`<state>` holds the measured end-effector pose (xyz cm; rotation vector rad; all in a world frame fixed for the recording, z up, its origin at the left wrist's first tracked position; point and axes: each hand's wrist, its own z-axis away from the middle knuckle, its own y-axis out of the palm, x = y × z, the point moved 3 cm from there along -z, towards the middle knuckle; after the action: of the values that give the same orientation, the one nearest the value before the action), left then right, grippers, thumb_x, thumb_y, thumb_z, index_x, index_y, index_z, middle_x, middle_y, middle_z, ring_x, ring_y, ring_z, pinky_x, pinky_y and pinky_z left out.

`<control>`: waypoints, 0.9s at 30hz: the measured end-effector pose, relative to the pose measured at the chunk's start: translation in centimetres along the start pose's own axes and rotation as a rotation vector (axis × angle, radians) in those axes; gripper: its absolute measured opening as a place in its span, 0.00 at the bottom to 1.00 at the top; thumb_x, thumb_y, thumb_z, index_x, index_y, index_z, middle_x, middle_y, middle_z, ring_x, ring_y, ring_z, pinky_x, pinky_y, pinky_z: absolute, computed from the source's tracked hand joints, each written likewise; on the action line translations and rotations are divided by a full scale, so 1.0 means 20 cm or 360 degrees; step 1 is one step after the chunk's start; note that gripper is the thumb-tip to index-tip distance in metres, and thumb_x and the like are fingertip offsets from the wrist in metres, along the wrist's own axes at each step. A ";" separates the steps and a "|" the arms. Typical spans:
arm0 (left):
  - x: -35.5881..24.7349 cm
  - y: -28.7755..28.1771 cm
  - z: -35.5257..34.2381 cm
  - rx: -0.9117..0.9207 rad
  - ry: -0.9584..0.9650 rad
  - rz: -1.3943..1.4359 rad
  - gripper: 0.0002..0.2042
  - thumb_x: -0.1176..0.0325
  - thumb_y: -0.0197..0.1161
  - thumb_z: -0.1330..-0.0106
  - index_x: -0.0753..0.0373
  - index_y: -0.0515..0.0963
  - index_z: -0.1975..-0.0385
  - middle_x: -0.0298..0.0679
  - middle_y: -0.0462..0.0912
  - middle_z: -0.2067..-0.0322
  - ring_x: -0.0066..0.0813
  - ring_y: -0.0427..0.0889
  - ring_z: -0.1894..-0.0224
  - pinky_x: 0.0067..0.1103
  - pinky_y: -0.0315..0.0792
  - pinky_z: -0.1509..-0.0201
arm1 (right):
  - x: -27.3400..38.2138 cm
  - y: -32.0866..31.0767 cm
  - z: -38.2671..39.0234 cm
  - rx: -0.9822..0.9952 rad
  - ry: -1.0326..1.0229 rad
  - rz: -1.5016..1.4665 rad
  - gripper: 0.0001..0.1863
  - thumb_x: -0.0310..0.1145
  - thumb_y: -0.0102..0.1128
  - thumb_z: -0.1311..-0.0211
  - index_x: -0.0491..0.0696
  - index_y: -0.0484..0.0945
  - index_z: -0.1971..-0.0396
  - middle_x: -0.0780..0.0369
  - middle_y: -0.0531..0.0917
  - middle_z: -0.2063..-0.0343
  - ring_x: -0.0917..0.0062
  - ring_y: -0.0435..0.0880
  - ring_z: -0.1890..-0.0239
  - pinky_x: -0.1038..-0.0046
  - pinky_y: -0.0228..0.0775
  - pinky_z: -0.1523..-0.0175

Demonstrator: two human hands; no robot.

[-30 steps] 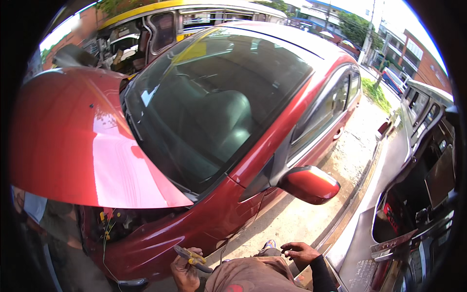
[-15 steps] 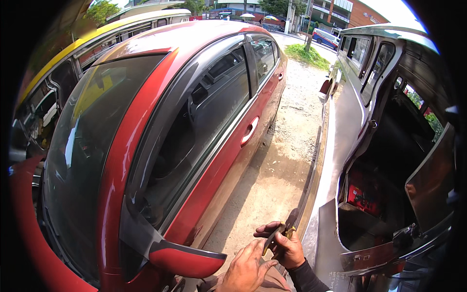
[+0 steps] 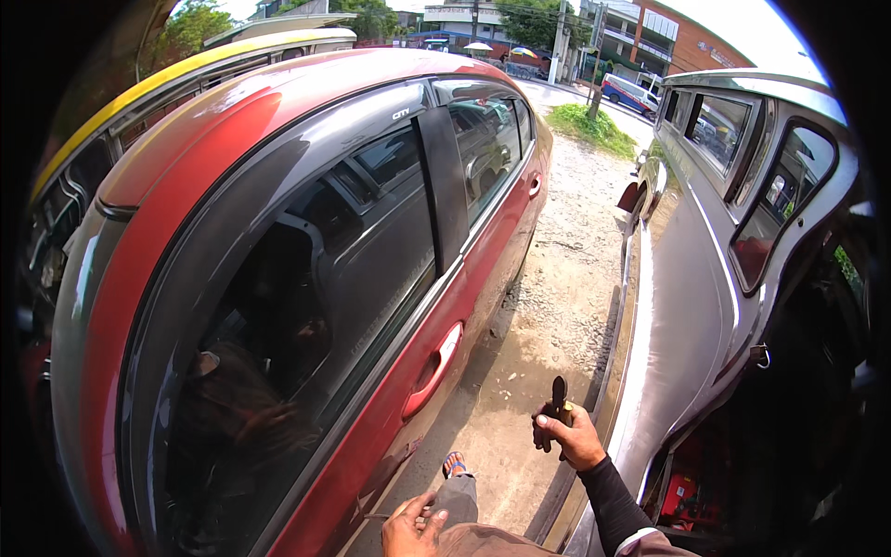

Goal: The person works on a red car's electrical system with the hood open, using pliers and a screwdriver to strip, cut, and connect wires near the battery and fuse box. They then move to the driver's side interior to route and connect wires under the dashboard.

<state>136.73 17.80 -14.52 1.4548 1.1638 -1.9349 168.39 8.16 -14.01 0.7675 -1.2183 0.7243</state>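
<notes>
My right hand is closed around a dark hand tool with yellow parts. Its dark, rounded end points up past my thumb, and it looks like pliers. My palm hides the rest of it. Lower down and to the left, my left hand has its fingers curled in a pinch. A thin dark rod-like piece sticks out from it toward the car. The red car's front door handle is ahead of that hand.
The red car fills the left side. A silver jeepney-type vehicle with an open doorway stands close on the right. Between them runs a narrow strip of gravelly ground. My sandalled foot shows below. A tree trunk rises farther ahead.
I have moved forward along the car, and its side mirror has left the view. My hands, together before, are now apart: the right holds the tool up, the left is lower and left.
</notes>
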 end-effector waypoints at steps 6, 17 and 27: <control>-0.10 0.36 -0.81 -0.0304 0.0249 -0.0586 0.25 0.70 0.70 0.35 0.70 0.74 0.39 0.59 0.75 0.37 0.58 0.74 0.35 0.41 0.67 0.29 | 0.48 -0.12 -0.80 0.0606 -0.0154 0.0023 0.09 0.34 0.66 0.28 0.45 0.77 0.60 0.62 0.85 0.68 0.81 0.81 0.68 0.76 0.73 0.63; -0.24 0.91 -1.41 -0.0848 -0.0590 -0.1181 0.28 0.47 0.62 0.27 0.72 0.77 0.47 0.60 0.79 0.52 0.62 0.75 0.46 0.46 0.68 0.38 | 0.71 -0.43 -1.92 0.1359 -0.0217 -0.0046 0.11 0.28 0.68 0.30 0.42 0.85 0.51 0.63 0.86 0.58 0.79 0.83 0.55 0.74 0.76 0.48; -0.19 1.14 -1.46 -0.1487 -0.0976 -0.1368 0.16 0.57 0.61 0.24 0.67 0.78 0.63 0.52 0.83 0.61 0.56 0.80 0.51 0.44 0.71 0.40 | 0.80 -0.42 -2.65 0.1941 0.0237 -0.0701 0.12 0.31 0.63 0.26 0.40 0.81 0.50 0.57 0.85 0.56 0.77 0.85 0.61 0.74 0.80 0.57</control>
<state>171.40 29.21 -21.51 -0.1631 2.1004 -1.6176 206.72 48.66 -8.34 1.8596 -0.3225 1.1051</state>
